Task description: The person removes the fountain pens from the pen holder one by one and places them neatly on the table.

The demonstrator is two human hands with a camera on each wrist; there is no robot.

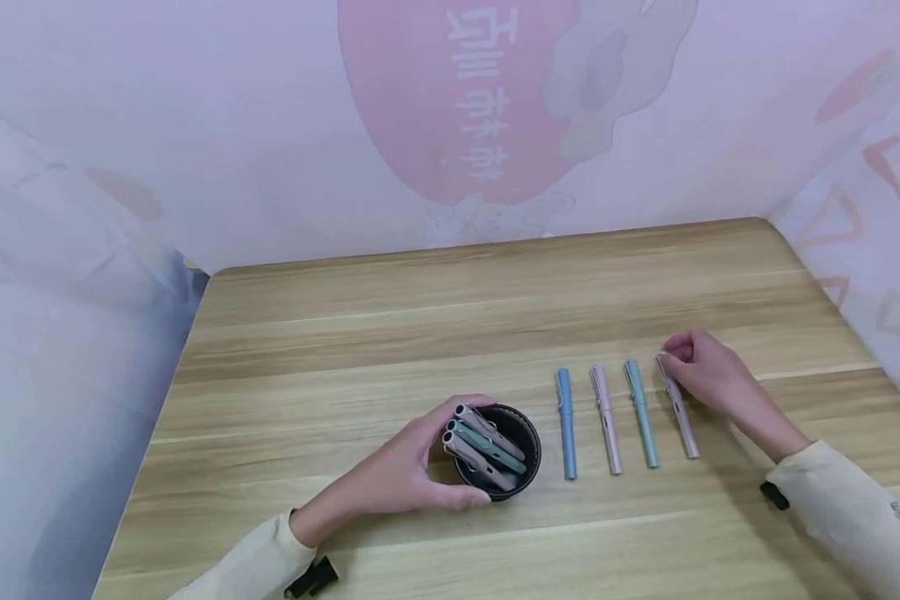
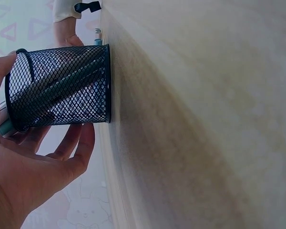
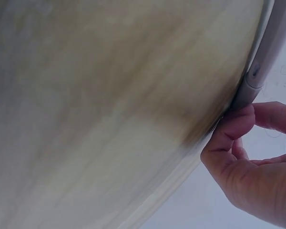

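Observation:
My left hand curls round a black mesh pen holder, thumb on the near side and fingers on the far side. Inside it several pens, two greyish-pink and a green one between them, lean toward the left rim. Over on the right, my right hand pinches the far end of a pale mauve pen, which lies at the right end of a row. In the right wrist view, thumb and forefinger meet at the tip of that pen.
Left of the pinched pen lie a teal pen, a light pink pen and a blue pen, roughly parallel. The wooden table has a printed cloth backdrop behind it and at its sides.

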